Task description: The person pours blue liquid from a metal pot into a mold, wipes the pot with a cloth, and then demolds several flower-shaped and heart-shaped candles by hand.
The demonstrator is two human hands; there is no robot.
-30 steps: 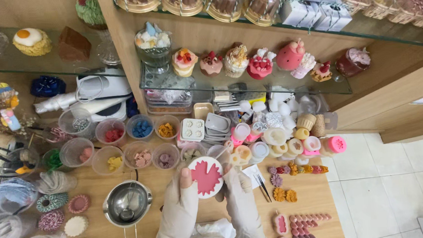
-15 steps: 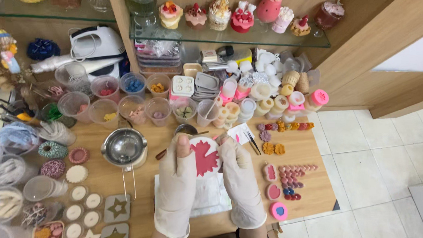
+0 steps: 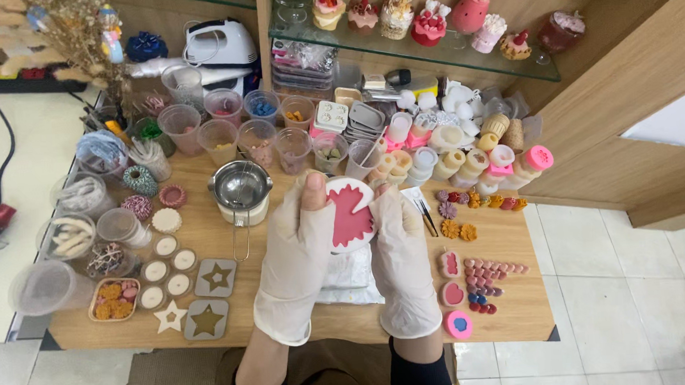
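Both my hands wear thin white gloves and together hold a round white mould (image 3: 351, 213) with a red, leaf-shaped filling, tilted up towards me above the wooden table (image 3: 512, 305). My left hand (image 3: 299, 249) grips its left rim, the thumb with a red nail pressing at the top. My right hand (image 3: 402, 256) grips its right rim. Crumpled white paper (image 3: 350, 282) lies on the table under my hands.
A steel pot (image 3: 241, 186) on a white base stands left of my hands. Plastic cups (image 3: 222, 136) of coloured pieces line the back, small moulds and wax flowers (image 3: 458, 229) sit right, star moulds (image 3: 208, 317) and round candles (image 3: 166, 264) left. Glass shelves (image 3: 421, 52) carry dessert-shaped candles.
The view has shifted, bringing the table's front edge, the floor and my knees into sight. My hands still hold the mould, now tilted a little more and bent slightly.
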